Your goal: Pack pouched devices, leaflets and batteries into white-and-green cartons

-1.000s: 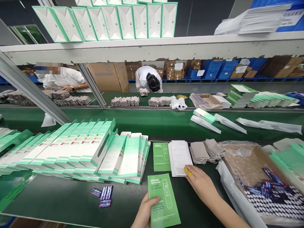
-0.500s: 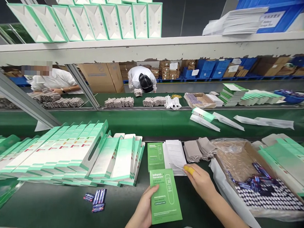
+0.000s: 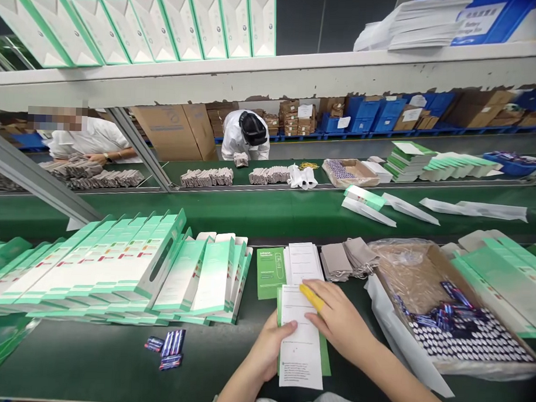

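My left hand (image 3: 267,349) grips a green infrared thermometer booklet (image 3: 326,356) with a printed white leaflet (image 3: 301,351) lying over it. The thumb presses on the leaflet's left edge. At the leaflet's top right is my right hand (image 3: 342,322), a yellow cover on one finger, its fingers on the paper. Just beyond, another green booklet (image 3: 269,275) lies beside a stack of white leaflets (image 3: 302,255). Grey drawstring pouches (image 3: 336,262) sit to the right of that stack. Several blue batteries (image 3: 170,345) lie on the dark bench at the left.
Green-and-white cartons (image 3: 116,260) are piled on the left. A plastic-lined box (image 3: 393,258) of batteries stands on the right, with more cartons (image 3: 498,273) beyond. A green conveyor (image 3: 259,209) runs behind the bench, below a white shelf (image 3: 255,77). Two people work across it.
My right hand has brought a white leaflet from the stack onto the green booklet in my left hand. The left thumb now presses on the leaflet. The view has shifted slightly.
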Demonstrator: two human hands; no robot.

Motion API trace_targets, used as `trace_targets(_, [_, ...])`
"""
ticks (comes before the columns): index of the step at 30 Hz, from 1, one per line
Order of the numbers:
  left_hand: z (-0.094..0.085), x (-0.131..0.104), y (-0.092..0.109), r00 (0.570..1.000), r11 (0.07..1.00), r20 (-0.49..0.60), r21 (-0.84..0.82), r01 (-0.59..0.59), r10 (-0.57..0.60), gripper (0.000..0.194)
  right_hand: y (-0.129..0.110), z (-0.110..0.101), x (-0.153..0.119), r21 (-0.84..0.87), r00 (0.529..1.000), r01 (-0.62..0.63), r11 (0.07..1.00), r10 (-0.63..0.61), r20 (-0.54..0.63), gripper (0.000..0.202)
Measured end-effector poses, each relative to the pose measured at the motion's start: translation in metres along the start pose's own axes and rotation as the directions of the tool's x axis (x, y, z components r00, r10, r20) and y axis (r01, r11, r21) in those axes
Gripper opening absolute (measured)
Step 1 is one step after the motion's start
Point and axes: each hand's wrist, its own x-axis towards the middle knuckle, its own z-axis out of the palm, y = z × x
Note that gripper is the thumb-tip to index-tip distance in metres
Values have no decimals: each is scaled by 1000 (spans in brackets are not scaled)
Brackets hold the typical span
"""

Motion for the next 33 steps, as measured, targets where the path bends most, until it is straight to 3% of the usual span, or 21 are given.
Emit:
trace_targets(6, [7,4,12,999,991,33,132,29,-34,48,12,14,15,91,988,-36,995,22,151,36])
trace_targets(12, [12,12,9,999,999,-39,27,36,-35,42,24,14,9,135,998,-63,989,65,-9,32])
trace_targets(14, [12,13,7,998,999,-40,-8,52,-52,40,38,10,10,137,987,-133,982,144,-75,27])
trace_targets(17, [10,14,7,998,998,-43,-27,49,-50,38,66,5,11,-4,929,-335,942,330,-166,25])
trace_targets(19, [8,14,8,997,999,-69,-35,37,-40,36,84,7,10,-198,919,-393,898,378,-112,33])
trace_targets(21, [4,14,8,994,998,-99,-47,32,-37,35,97,12,6,-323,923,-368,872,385,-11,42])
trace_targets(24, [0,14,7,993,997,-107,-66,40,-47,33,109,20,-3,-332,917,-367,869,399,29,39])
trace_targets(33, [0,16,0,993,991,-79,-114,76,-86,30,114,25,-10,-277,905,-418,865,424,-41,36])
